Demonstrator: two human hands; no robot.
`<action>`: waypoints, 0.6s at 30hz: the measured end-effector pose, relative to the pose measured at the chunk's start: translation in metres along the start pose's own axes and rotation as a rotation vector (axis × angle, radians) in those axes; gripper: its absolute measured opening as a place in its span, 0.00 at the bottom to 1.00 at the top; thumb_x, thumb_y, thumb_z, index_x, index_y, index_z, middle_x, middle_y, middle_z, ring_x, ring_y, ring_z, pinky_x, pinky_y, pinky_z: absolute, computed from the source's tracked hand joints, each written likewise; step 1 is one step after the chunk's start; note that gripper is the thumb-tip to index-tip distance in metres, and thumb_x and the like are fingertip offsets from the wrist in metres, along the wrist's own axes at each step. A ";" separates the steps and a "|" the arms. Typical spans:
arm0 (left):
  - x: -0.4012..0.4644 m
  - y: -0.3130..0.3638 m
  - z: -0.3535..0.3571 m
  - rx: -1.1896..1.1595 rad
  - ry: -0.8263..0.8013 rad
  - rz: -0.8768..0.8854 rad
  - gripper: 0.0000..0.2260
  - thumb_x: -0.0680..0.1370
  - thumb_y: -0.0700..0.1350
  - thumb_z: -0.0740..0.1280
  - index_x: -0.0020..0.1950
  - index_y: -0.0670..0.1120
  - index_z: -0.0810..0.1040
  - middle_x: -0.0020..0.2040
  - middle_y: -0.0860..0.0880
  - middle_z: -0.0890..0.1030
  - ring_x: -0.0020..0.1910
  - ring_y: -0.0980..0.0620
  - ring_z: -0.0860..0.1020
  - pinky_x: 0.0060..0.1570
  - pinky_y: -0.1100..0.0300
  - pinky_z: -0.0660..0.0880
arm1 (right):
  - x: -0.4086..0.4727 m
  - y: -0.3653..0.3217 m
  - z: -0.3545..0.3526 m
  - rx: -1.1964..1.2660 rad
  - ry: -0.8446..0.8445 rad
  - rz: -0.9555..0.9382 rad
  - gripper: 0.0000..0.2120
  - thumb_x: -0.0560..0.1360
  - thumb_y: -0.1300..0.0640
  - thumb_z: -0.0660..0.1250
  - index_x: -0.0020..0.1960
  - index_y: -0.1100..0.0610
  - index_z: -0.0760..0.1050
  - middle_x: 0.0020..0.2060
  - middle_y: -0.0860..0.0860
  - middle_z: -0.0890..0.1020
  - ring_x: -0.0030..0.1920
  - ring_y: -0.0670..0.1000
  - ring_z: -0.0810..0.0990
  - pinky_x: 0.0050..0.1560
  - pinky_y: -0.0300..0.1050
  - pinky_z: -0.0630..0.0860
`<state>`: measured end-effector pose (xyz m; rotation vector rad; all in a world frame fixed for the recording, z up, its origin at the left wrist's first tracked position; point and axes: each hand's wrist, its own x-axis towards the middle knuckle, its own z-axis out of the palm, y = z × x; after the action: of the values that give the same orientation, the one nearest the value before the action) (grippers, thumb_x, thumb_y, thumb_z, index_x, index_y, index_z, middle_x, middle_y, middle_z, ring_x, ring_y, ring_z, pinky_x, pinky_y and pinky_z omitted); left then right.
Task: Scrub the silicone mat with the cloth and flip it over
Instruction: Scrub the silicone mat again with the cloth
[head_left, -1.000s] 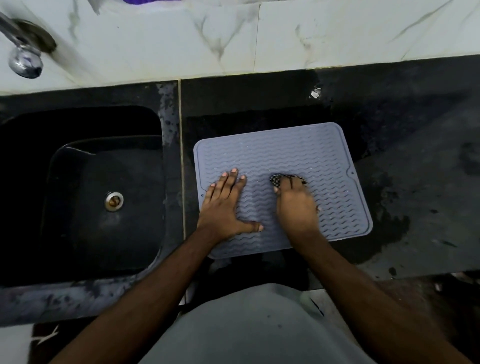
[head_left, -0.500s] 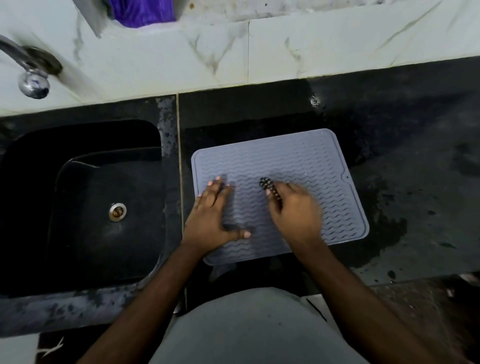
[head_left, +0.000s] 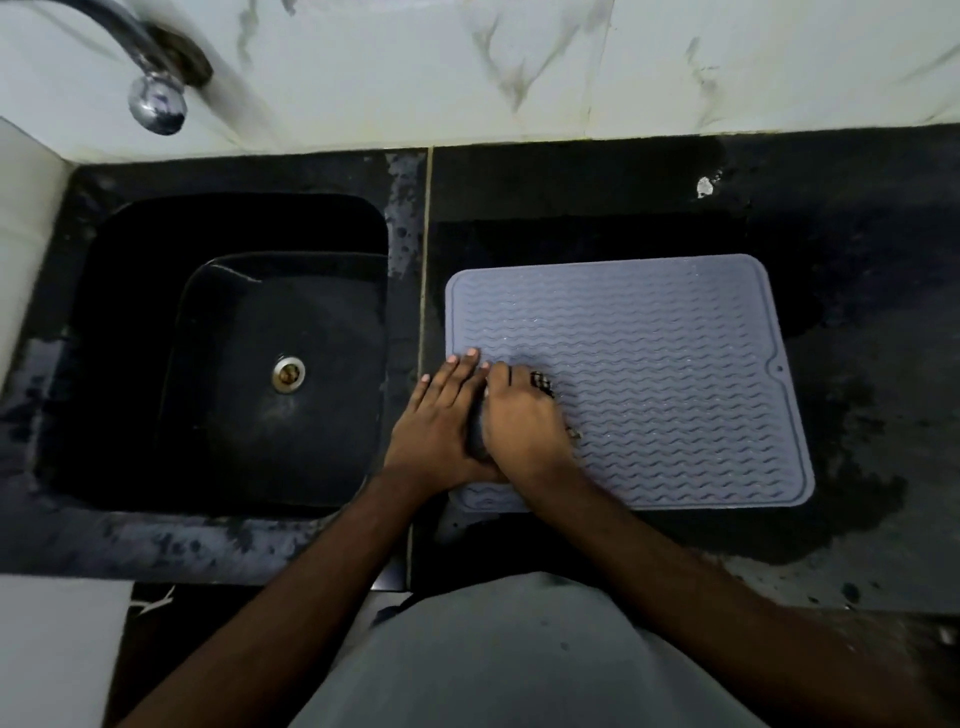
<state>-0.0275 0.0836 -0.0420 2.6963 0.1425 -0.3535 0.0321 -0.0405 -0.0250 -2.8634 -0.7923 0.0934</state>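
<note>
**One floppy mat, two hands, wet counter**

Lots of black counter (head_left: 857, 467) here, wet-looking in patches. Big dark sink (head_left: 234, 364) on the left, tap (head_left: 156, 98) hanging over its far edge against the marble wall tiles (head_left: 519, 62). Nothing sitting on or beside the mat to block a flip, only the sink drop-off just left of it.

Grey silicone mat (head_left: 649, 374) lying flat on the counter right of the sink, wavy ridges up, little hang tab on the right edge. Probably light, soft and bendy, likely slick with the water on it. Best bet for flipping: pinching a free corner or the far or right edge and peeling over, not lifting from the middle.

Left hand (head_left: 436, 421) spread flat, fingers straight, pressing the mat's near-left corner, likely pinning it down. Right hand (head_left: 519, 421) just beside it, touching, fingers curled round a dark patterned cloth (head_left: 543, 384), mostly hidden under the hand.
</note>
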 end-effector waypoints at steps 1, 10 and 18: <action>0.000 0.001 0.001 -0.007 0.002 -0.001 0.60 0.61 0.79 0.63 0.84 0.50 0.49 0.83 0.55 0.45 0.81 0.57 0.42 0.80 0.52 0.40 | 0.001 -0.004 0.001 0.040 0.005 0.009 0.11 0.72 0.56 0.69 0.53 0.58 0.76 0.42 0.56 0.80 0.33 0.53 0.81 0.28 0.43 0.75; -0.008 -0.010 -0.009 0.017 -0.003 0.026 0.59 0.63 0.81 0.64 0.84 0.51 0.46 0.83 0.55 0.45 0.81 0.58 0.42 0.79 0.54 0.37 | 0.006 0.040 -0.029 0.990 0.055 0.468 0.08 0.80 0.54 0.67 0.56 0.57 0.77 0.40 0.42 0.79 0.41 0.41 0.78 0.39 0.23 0.69; -0.029 -0.027 -0.014 0.131 -0.040 -0.043 0.52 0.68 0.80 0.58 0.83 0.55 0.44 0.83 0.56 0.43 0.81 0.55 0.37 0.78 0.48 0.33 | -0.019 0.072 -0.028 0.130 0.021 0.091 0.11 0.78 0.55 0.65 0.57 0.59 0.75 0.49 0.58 0.80 0.41 0.59 0.82 0.37 0.49 0.77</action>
<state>-0.0563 0.1126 -0.0328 2.8160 0.1710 -0.4442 0.0556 -0.1153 -0.0106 -2.7722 -0.6274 0.1208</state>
